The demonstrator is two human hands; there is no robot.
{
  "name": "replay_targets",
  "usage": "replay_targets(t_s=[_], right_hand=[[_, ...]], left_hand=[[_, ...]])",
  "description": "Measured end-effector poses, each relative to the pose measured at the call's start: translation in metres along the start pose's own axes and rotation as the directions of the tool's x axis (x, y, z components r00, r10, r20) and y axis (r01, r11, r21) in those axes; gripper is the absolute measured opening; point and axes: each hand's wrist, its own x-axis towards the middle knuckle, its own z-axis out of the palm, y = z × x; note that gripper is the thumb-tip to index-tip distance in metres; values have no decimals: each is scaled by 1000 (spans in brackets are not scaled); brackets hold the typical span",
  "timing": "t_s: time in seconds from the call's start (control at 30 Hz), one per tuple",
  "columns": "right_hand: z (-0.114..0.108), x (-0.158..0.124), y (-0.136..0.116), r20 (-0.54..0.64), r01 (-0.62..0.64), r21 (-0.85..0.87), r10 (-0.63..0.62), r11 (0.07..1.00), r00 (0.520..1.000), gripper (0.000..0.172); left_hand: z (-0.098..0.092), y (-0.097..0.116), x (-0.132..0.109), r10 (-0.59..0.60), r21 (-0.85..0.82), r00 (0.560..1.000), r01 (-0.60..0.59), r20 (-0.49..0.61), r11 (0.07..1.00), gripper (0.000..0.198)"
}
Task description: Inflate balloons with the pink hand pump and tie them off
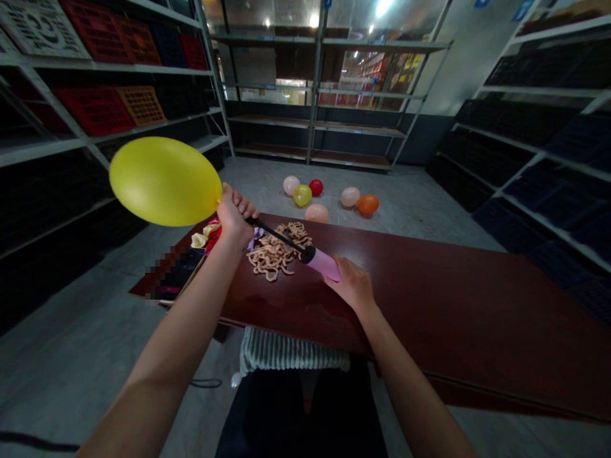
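A large inflated yellow balloon [165,181] sticks out to the left of my left hand [233,213], which is closed around its neck and one end of a balloon pump. The pump has a pink barrel [324,263] and a long black rod [279,236] that runs out to my left hand. My right hand [352,281] is wrapped round the barrel's near end. Both hands are above the dark red table [429,292]. Beneath the rod lies a pile of tan, curly uninflated balloons [272,256]. My left fingers hide where balloon and pump meet.
At the table's left end are red and cream limp balloons [199,240] and a dark box [184,270]. Several inflated balloons [302,195] rest on the floor beyond. Shelves with crates [95,111] stand left, more shelving [312,121] behind and at right. A ribbed cloth [291,351] covers my lap.
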Motion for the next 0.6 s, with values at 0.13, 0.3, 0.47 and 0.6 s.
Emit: replay_targets(t_s=[0.13, 0.3, 0.47, 0.6], right_hand=[[3, -4, 8, -36, -64, 29, 65, 998, 997, 38], [4, -5, 17, -67, -198, 72, 202, 978, 977, 42], [4, -2, 16, -71, -250, 131, 261, 959, 963, 42], [4, -2, 16, -54, -317, 126, 325, 940, 944, 44]], left_hand=[[25, -10, -11, 52, 21, 998, -53, 36, 998, 58], [58, -41, -17, 94, 78, 993, -100, 76, 992, 56], [74, -97, -26, 45, 154, 993, -62, 114, 986, 57], [69, -144, -38, -35, 180, 993, 14, 116, 984, 57]])
